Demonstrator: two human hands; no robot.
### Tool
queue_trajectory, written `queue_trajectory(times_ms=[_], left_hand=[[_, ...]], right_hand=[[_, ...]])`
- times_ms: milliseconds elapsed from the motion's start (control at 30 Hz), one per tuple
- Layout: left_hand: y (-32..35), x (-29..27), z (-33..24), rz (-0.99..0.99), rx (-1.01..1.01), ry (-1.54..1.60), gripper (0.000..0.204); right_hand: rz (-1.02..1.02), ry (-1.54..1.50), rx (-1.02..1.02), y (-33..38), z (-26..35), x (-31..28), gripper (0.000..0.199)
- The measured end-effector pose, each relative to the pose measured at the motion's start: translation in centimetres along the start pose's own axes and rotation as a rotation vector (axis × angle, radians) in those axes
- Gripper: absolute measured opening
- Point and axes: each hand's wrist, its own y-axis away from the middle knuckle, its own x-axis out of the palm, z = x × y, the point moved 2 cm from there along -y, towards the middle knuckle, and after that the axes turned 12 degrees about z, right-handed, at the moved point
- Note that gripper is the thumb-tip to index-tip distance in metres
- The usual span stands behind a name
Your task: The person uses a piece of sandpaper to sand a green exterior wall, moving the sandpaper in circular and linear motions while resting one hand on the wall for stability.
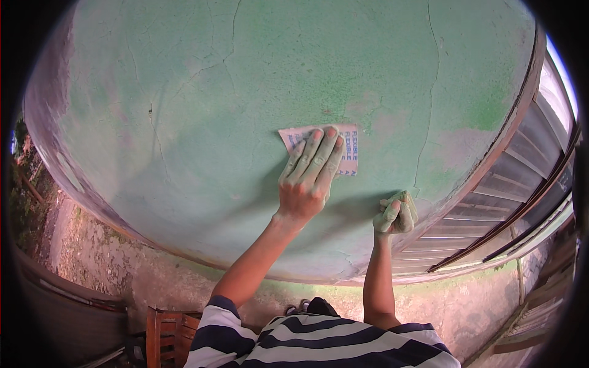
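Observation:
My left hand (308,168) lies with its fingers stretched over a sheet of sandpaper (350,147), holding it flat against a green painted wall (202,141). The paper's pale printed back faces me, and its upper left corner juts out past my fingers. Pale dust coats the fingers of both hands. Lower and to the right, my right hand (396,213) is closed in a fist close to the wall. Whatever its fingers may hold is hidden.
Thin cracks and worn, pale patches run across the wall. A slatted louvre window (485,202) stands to the right. Below left is a brown wooden chair (169,334), near a dark curved surface (67,300). Bare, stained masonry (165,276) borders the green wall's lower edge.

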Motion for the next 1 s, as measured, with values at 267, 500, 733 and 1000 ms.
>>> queue_trajectory(times_ms=[267, 500, 733, 1000], left_hand=[[-4.7, -1.5, 0.8, -0.088, 0.011, 0.003, 0.044], [4.9, 2.9, -0.1, 0.024, 0.062, 0.031, 0.037], [-7.6, -2.4, 1.9, -0.192, -0.016, 0.026, 0.047], [6.2, 3.4, -0.5, 0.013, 0.015, 0.034, 0.034]], right_hand=[[-0.040, -0.001, -0.015, 0.4, -0.9, -0.5, 0.036], [-0.025, 0.052, 0.011, 0.3, -0.2, 0.1, 0.037], [-0.025, 0.056, -0.053, 0.9, -1.0, -0.3, 0.030], [0.035, 0.092, -0.100, 0.1, -0.6, -0.1, 0.028]])
